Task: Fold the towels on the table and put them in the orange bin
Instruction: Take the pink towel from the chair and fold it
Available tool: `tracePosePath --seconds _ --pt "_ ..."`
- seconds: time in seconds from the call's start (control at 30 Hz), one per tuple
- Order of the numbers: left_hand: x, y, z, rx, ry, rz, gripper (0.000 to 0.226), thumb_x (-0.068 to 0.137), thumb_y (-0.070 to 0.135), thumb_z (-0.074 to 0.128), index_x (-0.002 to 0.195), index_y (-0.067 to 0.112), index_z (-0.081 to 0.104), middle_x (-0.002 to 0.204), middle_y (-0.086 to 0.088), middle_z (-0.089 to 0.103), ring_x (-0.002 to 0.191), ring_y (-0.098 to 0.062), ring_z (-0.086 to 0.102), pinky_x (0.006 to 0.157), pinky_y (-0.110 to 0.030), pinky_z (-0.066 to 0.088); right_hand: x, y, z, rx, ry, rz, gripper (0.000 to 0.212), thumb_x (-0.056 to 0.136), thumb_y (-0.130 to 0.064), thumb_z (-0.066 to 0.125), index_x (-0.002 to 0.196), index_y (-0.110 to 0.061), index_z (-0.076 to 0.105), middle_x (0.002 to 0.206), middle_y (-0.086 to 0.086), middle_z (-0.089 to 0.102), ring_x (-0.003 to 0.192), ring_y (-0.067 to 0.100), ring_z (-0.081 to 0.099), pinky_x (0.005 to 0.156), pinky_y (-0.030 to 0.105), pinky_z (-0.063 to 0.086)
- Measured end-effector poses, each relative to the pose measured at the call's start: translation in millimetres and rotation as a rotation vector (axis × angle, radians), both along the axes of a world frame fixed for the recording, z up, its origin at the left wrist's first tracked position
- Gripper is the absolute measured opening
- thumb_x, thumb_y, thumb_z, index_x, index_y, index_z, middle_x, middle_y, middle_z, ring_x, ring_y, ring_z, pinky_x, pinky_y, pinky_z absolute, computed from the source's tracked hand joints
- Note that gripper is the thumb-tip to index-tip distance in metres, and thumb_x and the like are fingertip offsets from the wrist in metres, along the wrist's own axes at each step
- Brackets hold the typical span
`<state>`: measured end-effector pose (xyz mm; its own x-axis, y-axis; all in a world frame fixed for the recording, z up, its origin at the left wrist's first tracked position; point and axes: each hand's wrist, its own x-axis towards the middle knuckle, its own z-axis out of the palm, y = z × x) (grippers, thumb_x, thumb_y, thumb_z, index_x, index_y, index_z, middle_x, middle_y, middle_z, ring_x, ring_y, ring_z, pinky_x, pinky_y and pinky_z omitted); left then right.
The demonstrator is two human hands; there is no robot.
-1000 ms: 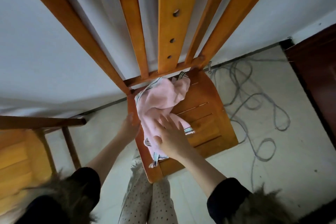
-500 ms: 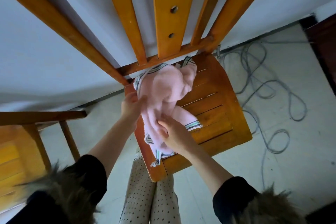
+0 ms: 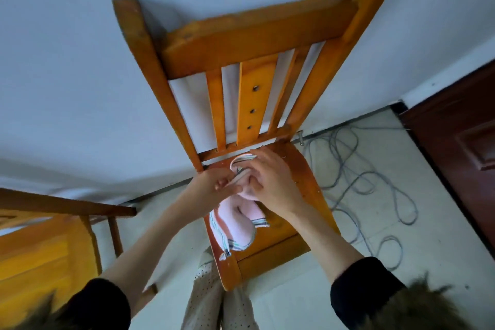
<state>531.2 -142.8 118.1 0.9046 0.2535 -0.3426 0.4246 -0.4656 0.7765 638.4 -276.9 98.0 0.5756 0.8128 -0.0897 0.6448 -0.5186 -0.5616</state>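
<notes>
A crumpled pink towel [image 3: 237, 225] with striped edges lies on the seat of an orange wooden chair [image 3: 305, 187]. My left hand [image 3: 214, 183] pinches the towel's striped edge near the chair back. My right hand [image 3: 270, 179] grips the same upper part of the towel from the right. Both hands meet over the towel's far end, and its near end hangs toward the seat's front edge. No orange bin is in view.
A second orange wooden chair [image 3: 45, 244] stands at the left. Grey cable [image 3: 369, 187] lies looped on the pale floor to the right. A dark brown door [image 3: 460, 153] is at the far right. A white wall rises behind the chair. My dotted trousers [image 3: 214, 300] show below.
Both hands have moved up to the towel's far end by the chair back and taken hold of its striped edge. The view has pulled back, showing the whole chair back.
</notes>
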Motion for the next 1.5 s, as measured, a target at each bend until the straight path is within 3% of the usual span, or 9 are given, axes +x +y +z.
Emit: tracePosePath --seconds 0.1,0.2,0.33,0.47,0.53,0.73,0.97,1.23,1.5 --pt "-17.5 15.1 45.3 0.084 -0.046 0.020 0.023 0.087 0.025 0.064 0.069 0.034 0.053 0.060 0.015 0.051 0.057 0.005 0.049 0.057 -0.008 0.037 -6.6 0.3 48.6 0.107 0.143 -0.062 0.007 0.088 -0.012 0.057 0.095 -0.015 0.059 0.092 -0.002 0.063 0.088 0.012 0.058 0.072 0.016 0.041" --pt "-34.3 26.7 91.2 0.204 -0.117 0.072 0.013 0.089 0.024 0.061 0.076 0.025 0.063 0.065 0.015 0.055 0.062 0.000 0.052 0.061 -0.009 0.037 -9.5 2.5 97.7 0.164 0.099 -0.008 0.009 0.087 -0.014 0.059 0.081 -0.015 0.052 0.073 -0.005 0.054 0.068 0.010 0.049 0.058 0.018 0.035" --pt "-62.8 31.2 158.1 0.352 -0.212 0.209 0.011 0.089 0.025 0.061 0.088 0.017 0.069 0.084 0.003 0.066 0.080 -0.014 0.058 0.073 -0.020 0.042 -18.6 15.3 165.1 0.210 0.101 0.142 0.013 0.089 -0.020 0.059 0.080 -0.019 0.050 0.072 -0.011 0.047 0.067 0.001 0.047 0.059 0.013 0.036" --pt "-104.8 20.9 232.2 0.529 -0.314 0.327 0.011 0.089 0.025 0.061 0.088 0.019 0.070 0.084 0.002 0.064 0.077 -0.014 0.056 0.067 -0.009 0.037 -43.5 22.2 227.6 0.316 0.117 0.230 0.012 0.090 -0.019 0.060 0.081 -0.024 0.053 0.071 -0.016 0.051 0.068 -0.010 0.050 0.063 0.006 0.038" --pt "-131.6 11.8 267.9 0.603 -0.352 0.381 0.013 0.089 0.026 0.061 0.088 0.018 0.071 0.083 0.000 0.063 0.076 -0.015 0.056 0.067 -0.017 0.040 -61.0 22.8 254.9 0.357 0.113 0.290 0.011 0.088 -0.020 0.062 0.081 -0.023 0.055 0.072 -0.017 0.052 0.067 -0.010 0.050 0.063 0.005 0.038" --pt "-237.1 -4.7 359.0 0.766 -0.452 0.688 0.012 0.088 0.030 0.061 0.082 0.022 0.068 0.078 0.003 0.060 0.072 -0.004 0.055 0.061 -0.015 0.039 -119.7 43.0 318.5 0.431 0.105 0.274 0.044 0.086 -0.036 0.063 0.051 -0.025 0.039 0.047 -0.008 0.038 0.049 0.004 0.037 0.050 0.023 0.028" --pt "-385.1 -24.3 391.7 0.953 -0.436 1.128 0.009 0.086 0.024 0.065 0.084 0.018 0.071 0.073 0.010 0.056 0.070 -0.005 0.053 0.065 -0.013 0.035 -221.2 79.1 365.3 0.468 0.141 0.527 0.016 0.084 -0.029 0.065 0.070 -0.026 0.059 0.069 -0.013 0.059 0.069 0.005 0.054 0.057 0.009 0.037" --pt "-585.7 -77.9 383.6 1.134 -0.205 1.417 0.011 0.086 0.021 0.064 0.088 0.014 0.072 0.080 0.005 0.054 0.074 -0.015 0.051 0.069 -0.026 0.034 -407.1 109.7 392.1 0.526 0.150 0.767 0.026 0.077 -0.038 0.072 0.068 -0.017 0.059 0.060 -0.007 0.053 0.056 0.003 0.046 0.050 0.012 0.034" --pt "-775.6 -131.0 377.8 1.107 -0.031 1.682 0.011 0.088 0.015 0.062 0.092 0.013 0.072 0.089 -0.003 0.061 0.077 -0.016 0.051 0.072 -0.023 0.034 -609.5 131.1 398.3 0.490 0.170 1.081 0.016 0.093 -0.008 0.048 0.091 -0.007 0.064 0.090 0.002 0.061 0.085 0.015 0.054 0.064 0.013 0.035"
